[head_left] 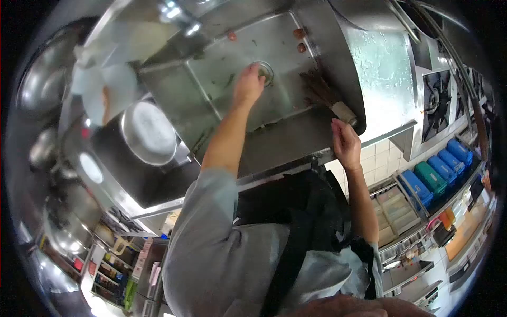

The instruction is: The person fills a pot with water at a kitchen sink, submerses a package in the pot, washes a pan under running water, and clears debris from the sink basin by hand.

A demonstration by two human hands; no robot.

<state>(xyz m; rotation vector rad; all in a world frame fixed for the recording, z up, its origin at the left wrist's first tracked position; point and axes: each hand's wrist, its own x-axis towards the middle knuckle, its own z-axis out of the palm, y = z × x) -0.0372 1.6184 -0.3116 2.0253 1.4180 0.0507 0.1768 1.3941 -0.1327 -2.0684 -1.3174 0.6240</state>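
My left hand [250, 86] reaches down into a steel sink [211, 74], its fingers bunched at the round drain [267, 74]. Greenish scraps show in the drain; whatever is pinched there is hidden by the fingers. At the sink's front right edge is my right hand [346, 143], fingers curled in with nothing visible in them. Just beyond it, a bundled-bristle brush [322, 91] with a pale wrapped handle leans in the sink corner, close to the fingers. Reddish-brown pieces [299, 34] and bits of green lie scattered on the sink floor.
Left of the sink stands a round metal pot [149, 133]. A wet steel drainboard [383, 74] lies to the right, with a gas burner [437, 99] beyond it. Blue and green bins [430, 178] line a low shelf at right. Metal bowls [71, 216] are at far left.
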